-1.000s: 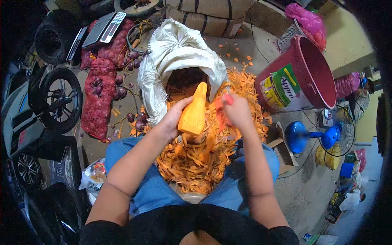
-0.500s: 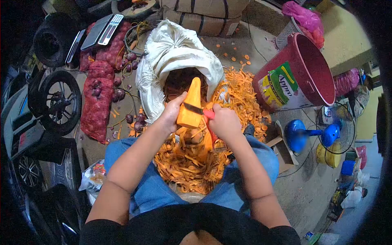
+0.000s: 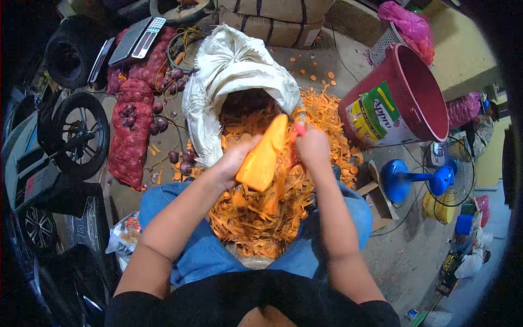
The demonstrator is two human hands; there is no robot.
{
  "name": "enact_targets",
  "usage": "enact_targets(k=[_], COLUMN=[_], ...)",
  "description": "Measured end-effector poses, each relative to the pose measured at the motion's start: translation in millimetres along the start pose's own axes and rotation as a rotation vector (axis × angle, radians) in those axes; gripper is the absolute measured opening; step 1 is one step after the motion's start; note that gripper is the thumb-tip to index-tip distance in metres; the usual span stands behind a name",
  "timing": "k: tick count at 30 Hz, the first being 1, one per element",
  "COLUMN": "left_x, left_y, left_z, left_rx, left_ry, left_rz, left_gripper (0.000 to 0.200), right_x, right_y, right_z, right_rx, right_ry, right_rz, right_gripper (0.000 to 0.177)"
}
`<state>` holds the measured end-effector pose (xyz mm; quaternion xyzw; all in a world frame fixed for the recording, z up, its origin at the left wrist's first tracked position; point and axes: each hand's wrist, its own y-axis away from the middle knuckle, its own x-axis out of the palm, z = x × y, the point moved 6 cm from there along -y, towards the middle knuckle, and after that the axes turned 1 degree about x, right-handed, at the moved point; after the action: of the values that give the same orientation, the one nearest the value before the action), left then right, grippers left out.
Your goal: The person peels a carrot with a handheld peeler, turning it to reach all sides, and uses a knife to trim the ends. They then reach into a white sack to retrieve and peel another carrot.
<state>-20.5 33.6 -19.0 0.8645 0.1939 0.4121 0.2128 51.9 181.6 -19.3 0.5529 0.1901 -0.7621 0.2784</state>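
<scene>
Between the denim knees at lower centre, a heap of thin, curled orange peelings (image 3: 256, 223) covers the floor. Just above it the left hand (image 3: 235, 159) has its grip closed round the blunt lower end of a smooth, tapered carrot (image 3: 262, 153), whose long axis slants toward upper right. The right hand (image 3: 314, 146), grip closed on a red-handled tool (image 3: 298, 129) (blade hidden), sits just right of the tip and is nearer to it. Beyond lie a crumpled white sack (image 3: 234, 65) and a glossy red bucket (image 3: 419, 87)

text: "Appro" | on: green-and-yellow label (image 3: 379, 115) | carrier: red bucket (image 3: 419, 92) | rest of label print: too small to read | scale (image 3: 139, 37) keys: unreadable
</scene>
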Motion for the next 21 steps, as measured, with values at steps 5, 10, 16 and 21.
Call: enact_targets(k=[5,10,16,21], left_x=[2,-5,-14,-3], left_y=[7,-2,-8,-4], left_z=[12,-1,-22,-33], left_rx=[-0.089,-0.05,0.158,0.219], left_ry=[0.023,0.066,-0.048,-0.121], left_rz=[0.05,0.145,-0.039,0.059], left_gripper=[0.036,0.037,0.033,0.037], right_x=[8,-15,-17,-18], right_y=[-15,-7,16,5], right_z=[-40,-4,25,-9], right_rx=[0.308,0.105,-0.117,0.008], right_ry=[-0.096,-0.112,0.136,0.224], right_rz=[0.071,0.036,0.086,0.009], right_gripper=[0.02,0.02,0.018,0.019])
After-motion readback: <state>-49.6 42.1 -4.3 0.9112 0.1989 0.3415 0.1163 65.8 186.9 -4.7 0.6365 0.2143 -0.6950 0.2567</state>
